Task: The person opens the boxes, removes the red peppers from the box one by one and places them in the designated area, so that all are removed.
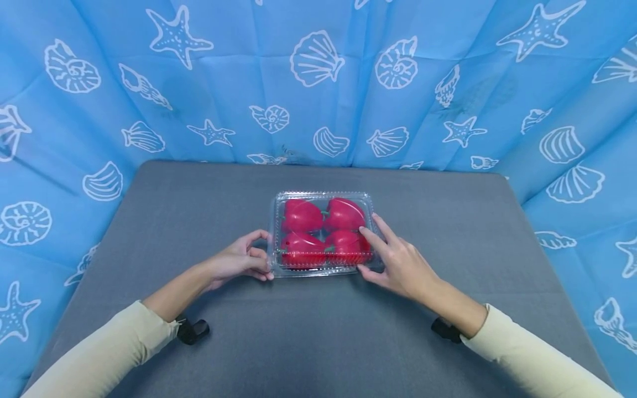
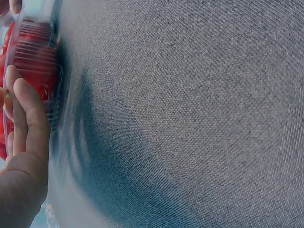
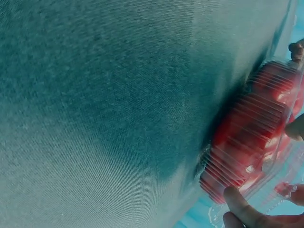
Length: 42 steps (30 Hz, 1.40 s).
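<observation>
A clear plastic clamshell box (image 1: 322, 270) sits on the grey table, with its ridged side showing in both wrist views. Inside it lie several glossy red pieces with short green stems, shaped like peppers (image 1: 344, 214); their exact kind is unclear. At the box's left rim, my left hand (image 1: 245, 258) holds the edge with bent fingers. My right hand (image 1: 400, 260) grips the right front corner, thumb low at the front and fingers spread along the right side. The right wrist view shows the thumb (image 3: 240, 204) against the ridged wall.
Grey cloth covers the table (image 1: 318, 337). Behind it and at both sides hangs a blue curtain (image 1: 348, 110) printed with white shells and starfish. Black straps (image 1: 193, 330) are around both wrists, below light sleeves.
</observation>
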Each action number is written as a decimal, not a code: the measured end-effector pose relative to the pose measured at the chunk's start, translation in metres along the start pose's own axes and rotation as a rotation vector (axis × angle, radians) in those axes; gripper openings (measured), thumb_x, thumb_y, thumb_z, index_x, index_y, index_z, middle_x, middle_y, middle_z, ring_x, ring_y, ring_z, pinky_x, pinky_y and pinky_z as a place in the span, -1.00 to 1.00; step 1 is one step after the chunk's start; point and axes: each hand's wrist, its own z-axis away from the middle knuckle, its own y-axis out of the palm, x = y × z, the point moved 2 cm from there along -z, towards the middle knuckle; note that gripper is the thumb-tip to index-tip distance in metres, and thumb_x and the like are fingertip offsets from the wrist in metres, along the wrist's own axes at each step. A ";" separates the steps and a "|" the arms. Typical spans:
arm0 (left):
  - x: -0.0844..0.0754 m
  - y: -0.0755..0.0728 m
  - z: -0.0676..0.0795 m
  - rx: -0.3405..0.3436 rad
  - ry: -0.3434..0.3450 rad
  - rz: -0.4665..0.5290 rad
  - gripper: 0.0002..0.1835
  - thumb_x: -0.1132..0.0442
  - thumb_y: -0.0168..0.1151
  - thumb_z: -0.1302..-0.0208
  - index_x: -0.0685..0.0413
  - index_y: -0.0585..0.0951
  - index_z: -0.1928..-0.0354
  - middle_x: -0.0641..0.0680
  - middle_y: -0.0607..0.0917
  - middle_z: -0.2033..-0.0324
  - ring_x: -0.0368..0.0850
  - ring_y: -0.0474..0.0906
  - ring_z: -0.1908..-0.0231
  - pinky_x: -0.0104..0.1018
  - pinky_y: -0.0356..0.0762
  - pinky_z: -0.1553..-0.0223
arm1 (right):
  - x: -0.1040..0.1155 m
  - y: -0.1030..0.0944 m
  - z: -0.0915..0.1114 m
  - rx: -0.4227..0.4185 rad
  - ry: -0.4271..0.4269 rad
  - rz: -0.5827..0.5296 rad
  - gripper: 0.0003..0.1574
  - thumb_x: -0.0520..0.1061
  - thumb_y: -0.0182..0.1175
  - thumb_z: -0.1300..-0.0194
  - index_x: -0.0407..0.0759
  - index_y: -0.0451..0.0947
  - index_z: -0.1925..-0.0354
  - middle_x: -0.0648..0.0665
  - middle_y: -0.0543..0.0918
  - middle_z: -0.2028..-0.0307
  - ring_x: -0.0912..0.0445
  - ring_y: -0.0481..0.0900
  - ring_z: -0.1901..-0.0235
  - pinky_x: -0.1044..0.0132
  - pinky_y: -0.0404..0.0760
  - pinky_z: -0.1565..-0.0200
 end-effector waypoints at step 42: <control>-0.006 0.005 0.004 -0.032 0.028 0.000 -0.14 0.45 0.21 -0.28 0.05 0.00 -0.52 0.41 0.68 0.19 0.04 0.73 0.31 -0.09 0.70 0.17 | 0.004 -0.006 -0.011 0.126 0.083 -0.082 -0.06 -0.36 0.41 0.07 -0.31 0.31 -0.31 -0.42 0.16 -0.41 -0.02 0.60 0.35 0.41 0.61 0.44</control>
